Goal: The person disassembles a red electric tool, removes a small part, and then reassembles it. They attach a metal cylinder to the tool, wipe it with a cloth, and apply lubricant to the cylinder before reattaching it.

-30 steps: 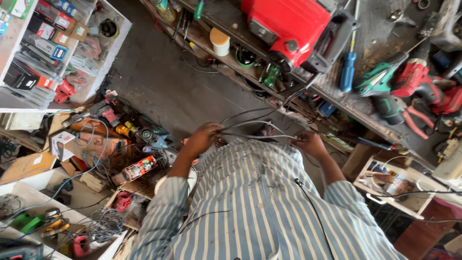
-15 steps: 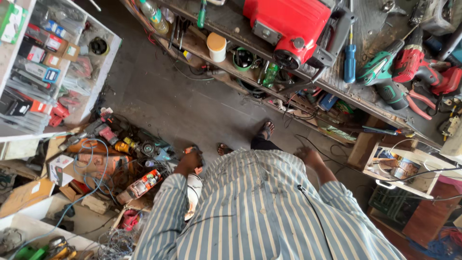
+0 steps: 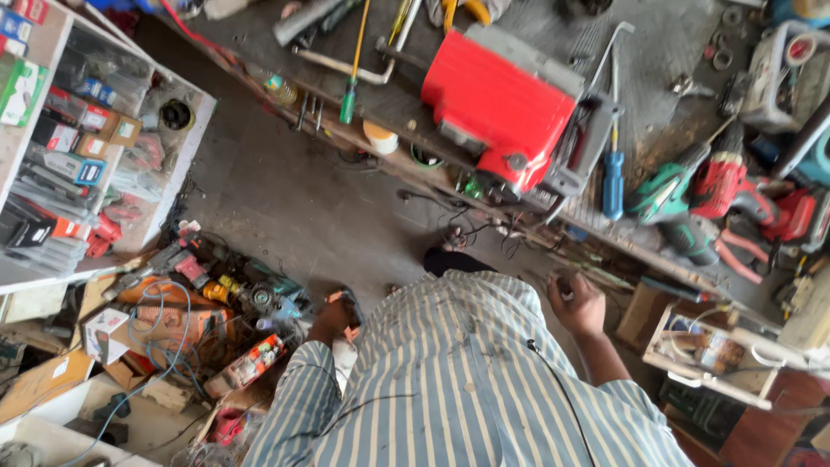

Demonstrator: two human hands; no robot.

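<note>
Right hand [image 3: 577,304] raised beside the striped shirt [image 3: 450,380], fingers curled on a small pale object [image 3: 566,294] too tiny to identify. Left hand [image 3: 333,318] lowered near the orange item [image 3: 344,301], grip hidden, cannot tell. Red machine [image 3: 501,99] and blue screwdriver [image 3: 613,177] on workbench [image 3: 674,60] beyond; tool pile [image 3: 207,311] at left, partly tangled.

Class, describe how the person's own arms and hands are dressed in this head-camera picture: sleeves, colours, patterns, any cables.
Both arms wear a shirt with white and grey-blue stripes, sleeves ending above the wrists. The left hand and right hand are bare, with no gloves. A thin dark cable runs down the shirt.
</note>
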